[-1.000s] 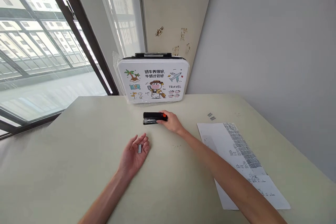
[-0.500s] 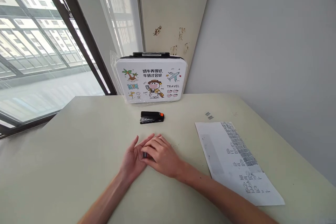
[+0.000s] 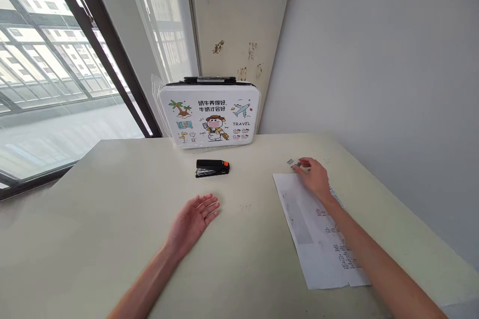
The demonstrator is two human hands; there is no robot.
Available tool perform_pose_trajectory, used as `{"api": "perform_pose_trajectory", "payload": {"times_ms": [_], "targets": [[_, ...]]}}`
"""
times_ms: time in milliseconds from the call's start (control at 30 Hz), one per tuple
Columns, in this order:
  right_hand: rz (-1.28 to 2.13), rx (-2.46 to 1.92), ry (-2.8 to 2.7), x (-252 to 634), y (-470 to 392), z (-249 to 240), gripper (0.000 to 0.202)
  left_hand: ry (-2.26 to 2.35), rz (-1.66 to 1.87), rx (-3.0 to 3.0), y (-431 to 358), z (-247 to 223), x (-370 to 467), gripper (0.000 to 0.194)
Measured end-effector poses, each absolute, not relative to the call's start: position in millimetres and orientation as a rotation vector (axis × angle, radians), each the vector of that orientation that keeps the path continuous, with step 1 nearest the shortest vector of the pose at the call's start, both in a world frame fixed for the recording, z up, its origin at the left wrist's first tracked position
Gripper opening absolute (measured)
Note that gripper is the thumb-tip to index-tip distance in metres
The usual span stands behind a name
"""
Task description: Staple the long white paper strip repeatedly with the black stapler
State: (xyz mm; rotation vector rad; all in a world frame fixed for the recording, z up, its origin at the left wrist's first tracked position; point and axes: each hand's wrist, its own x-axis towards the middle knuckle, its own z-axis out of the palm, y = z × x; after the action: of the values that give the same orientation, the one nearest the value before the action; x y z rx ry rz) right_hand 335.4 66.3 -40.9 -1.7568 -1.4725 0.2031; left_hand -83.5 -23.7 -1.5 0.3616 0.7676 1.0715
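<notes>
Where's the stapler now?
Head view, slightly left of centre: the stapler lies on the table between the white case and the left hand.

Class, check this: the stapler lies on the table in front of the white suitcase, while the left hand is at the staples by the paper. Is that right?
Not quite: the head view shows the right hand, not the left hand, at the staples by the paper. The stapler does lie on the table in front of the white suitcase.

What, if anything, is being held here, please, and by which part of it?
The open left hand holds nothing. The right hand has its fingers at small grey metal staple strips, but whether they grip one cannot be told.
</notes>
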Motion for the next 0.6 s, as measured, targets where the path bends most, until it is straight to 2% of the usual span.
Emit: {"api": "perform_pose_trajectory", "payload": {"times_ms": [167,400,500,600], "targets": [[0.108,-1.899,-1.383,371.0,85.1,-65.8,0.047,0.776,1.070,0.471,-23.9,-0.2,-84.2,0.013],[0.073,-1.884,-1.438,405.8,75.1,-66.7,0.054,1.040,1.093,0.916,-22.3,5.0,-99.5,0.029],[0.101,-1.904,-1.485,433.4,38.1,-65.7,0.053,1.335,1.025,1.327,-21.2,4.3,-136.1,0.034],[0.097,-1.955,-1.530,458.7,-10.2,-74.6,0.057,1.626,0.731,1.946,-19.7,1.9,-180.0,0.038]]}}
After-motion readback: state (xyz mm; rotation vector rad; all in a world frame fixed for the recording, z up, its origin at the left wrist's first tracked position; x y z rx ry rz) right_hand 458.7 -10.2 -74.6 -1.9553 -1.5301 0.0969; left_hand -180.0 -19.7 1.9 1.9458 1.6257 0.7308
